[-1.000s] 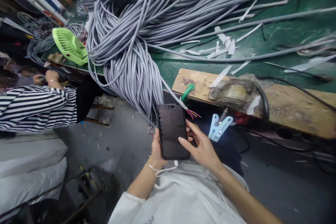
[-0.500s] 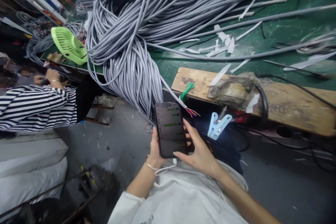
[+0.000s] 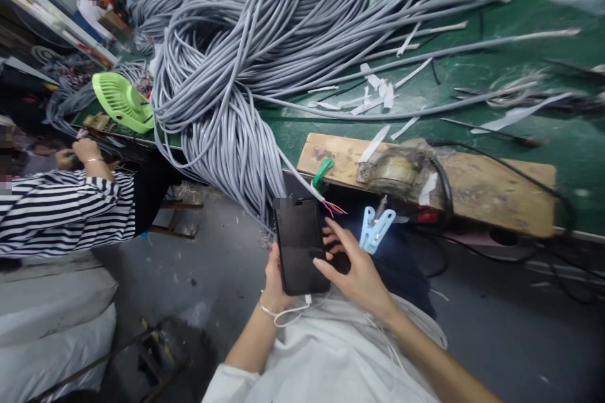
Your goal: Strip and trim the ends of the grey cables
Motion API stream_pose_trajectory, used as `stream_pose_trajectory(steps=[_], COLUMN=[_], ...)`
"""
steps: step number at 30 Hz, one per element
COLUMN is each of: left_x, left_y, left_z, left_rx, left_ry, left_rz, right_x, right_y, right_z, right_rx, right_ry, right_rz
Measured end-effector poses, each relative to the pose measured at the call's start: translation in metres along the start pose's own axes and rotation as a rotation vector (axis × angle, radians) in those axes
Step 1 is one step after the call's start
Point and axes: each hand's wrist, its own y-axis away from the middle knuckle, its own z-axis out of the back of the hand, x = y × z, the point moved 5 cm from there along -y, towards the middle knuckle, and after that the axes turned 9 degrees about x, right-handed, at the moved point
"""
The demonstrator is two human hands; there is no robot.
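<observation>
A black smartphone point(image 3: 302, 249) with a dark screen rests in my left hand point(image 3: 274, 280), whose fingers are wrapped round its left side and back. From its lower end runs a white charging cable point(image 3: 293, 312), past my wrist. My right hand point(image 3: 357, 274) is at the phone's right edge, fingers apart and slightly bent, with the thumb over the lower screen. Just beyond the phone, a grey cable end point(image 3: 317, 194) shows bare coloured wires. Close to my right hand is a light blue clip point(image 3: 377, 227).
Large coils of grey cable point(image 3: 227, 119) cover the green table point(image 3: 482, 63) and hang over its edge. A wooden board point(image 3: 501, 195) carries a taped device point(image 3: 394, 170). A green fan point(image 3: 120, 101) stands left. A person in a striped sleeve point(image 3: 61, 208) sits at the left.
The phone's screen has gone from showing green bars to dark. My right fingers have loosened from its edge, and the thumb has moved up over the screen. The view has shifted slightly.
</observation>
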Motion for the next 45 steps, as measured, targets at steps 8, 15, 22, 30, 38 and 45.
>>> stream_pose_trajectory(steps=[8,15,22,30,38,45], left_x=[0.003,0.003,0.002,0.003,0.003,0.004], left_y=[-0.002,0.000,0.001,0.003,0.003,0.002], left_z=[-0.005,0.002,0.002,0.007,0.009,0.005], left_rx=[-0.051,-0.206,-0.332,-0.341,-0.346,-0.233], left_ry=[0.007,-0.029,-0.109,-0.148,-0.140,-0.069], left_rz=[-0.046,-0.107,-0.258,-0.287,-0.278,-0.088], right_x=[-0.004,-0.005,0.004,0.004,-0.001,-0.018], right_y=[0.002,0.007,-0.002,-0.006,-0.008,-0.007], right_z=[-0.001,-0.002,-0.011,-0.015,-0.015,-0.004], right_rx=[0.045,0.012,-0.100,-0.119,-0.150,-0.186], right_ry=[-0.118,-0.108,-0.099,-0.148,-0.226,-0.392], right_rz=[-0.034,-0.023,-0.065,-0.118,-0.132,-0.170])
